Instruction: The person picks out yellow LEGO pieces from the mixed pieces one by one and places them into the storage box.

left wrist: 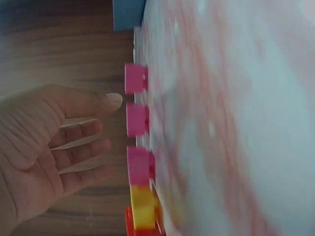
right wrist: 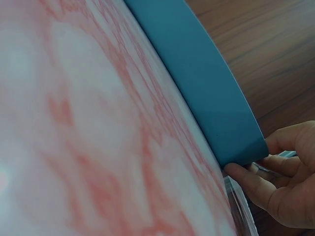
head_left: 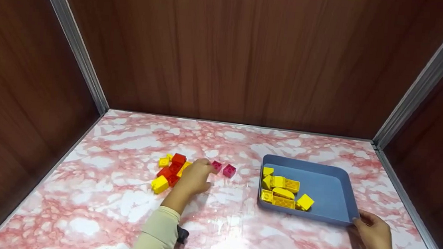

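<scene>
My left hand (head_left: 197, 176) hovers beside a loose group of toy bricks. In the left wrist view its thumb and fingers are apart with nothing between them, near pink bricks (left wrist: 137, 119) that stand in a row. Two pink bricks (head_left: 229, 171) show just right of that hand in the head view; a third is hidden there. At the tray's near right corner, my right hand (head_left: 375, 232) pinches the wall of the blue-grey tray (head_left: 326, 192). Several yellow bricks (head_left: 283, 202) lie in the tray's left half.
Left of my left hand lie red bricks (head_left: 178, 159) and yellow bricks (head_left: 159, 184), close together. The marbled pink-and-white table (head_left: 90, 205) is bounded by brown wood-grain panels (head_left: 243, 54) at the back and sides, with metal strips at the corners.
</scene>
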A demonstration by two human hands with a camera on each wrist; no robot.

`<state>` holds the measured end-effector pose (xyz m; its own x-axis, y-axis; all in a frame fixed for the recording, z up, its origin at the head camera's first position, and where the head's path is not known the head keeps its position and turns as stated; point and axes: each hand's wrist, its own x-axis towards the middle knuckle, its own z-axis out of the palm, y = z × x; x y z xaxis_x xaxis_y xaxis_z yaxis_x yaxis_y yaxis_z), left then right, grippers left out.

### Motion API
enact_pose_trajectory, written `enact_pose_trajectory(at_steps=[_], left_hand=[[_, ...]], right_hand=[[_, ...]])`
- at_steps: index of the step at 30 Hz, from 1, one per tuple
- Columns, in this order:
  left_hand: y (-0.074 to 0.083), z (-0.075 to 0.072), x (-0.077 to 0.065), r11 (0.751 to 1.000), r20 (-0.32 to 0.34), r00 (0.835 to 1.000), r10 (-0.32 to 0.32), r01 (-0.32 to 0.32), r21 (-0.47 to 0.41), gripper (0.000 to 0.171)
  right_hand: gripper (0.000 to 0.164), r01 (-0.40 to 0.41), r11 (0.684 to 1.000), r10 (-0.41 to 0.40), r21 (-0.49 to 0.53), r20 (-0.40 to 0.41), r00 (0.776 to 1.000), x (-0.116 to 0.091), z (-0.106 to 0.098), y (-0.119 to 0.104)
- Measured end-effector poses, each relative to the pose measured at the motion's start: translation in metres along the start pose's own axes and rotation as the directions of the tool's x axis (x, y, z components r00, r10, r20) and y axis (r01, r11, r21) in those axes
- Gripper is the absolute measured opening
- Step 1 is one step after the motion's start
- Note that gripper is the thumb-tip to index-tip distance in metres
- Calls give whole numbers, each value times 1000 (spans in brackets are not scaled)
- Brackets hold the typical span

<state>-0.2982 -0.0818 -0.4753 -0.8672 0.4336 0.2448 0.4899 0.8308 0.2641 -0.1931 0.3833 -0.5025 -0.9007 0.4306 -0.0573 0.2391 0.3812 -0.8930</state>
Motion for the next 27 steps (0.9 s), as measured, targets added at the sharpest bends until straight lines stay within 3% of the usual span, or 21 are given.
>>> enact_pose_trajectory(at_steps=[11, 17, 27], left_hand=[[-22, -4, -6, 990, 27, 996, -85, 81, 112, 28], [-32, -7, -2, 972, 64, 987, -148, 133, 196, 41], [-45, -6, 2, 965, 104, 980, -171, 146, 219, 37]], right_hand=[[44, -22, 999, 22, 26, -11, 1000, 3, 2, 0], [45, -28, 999, 28, 28, 3, 1000, 4, 1, 0], [44, -10, 1000, 10, 2, -3, 1000, 0, 1, 0]])
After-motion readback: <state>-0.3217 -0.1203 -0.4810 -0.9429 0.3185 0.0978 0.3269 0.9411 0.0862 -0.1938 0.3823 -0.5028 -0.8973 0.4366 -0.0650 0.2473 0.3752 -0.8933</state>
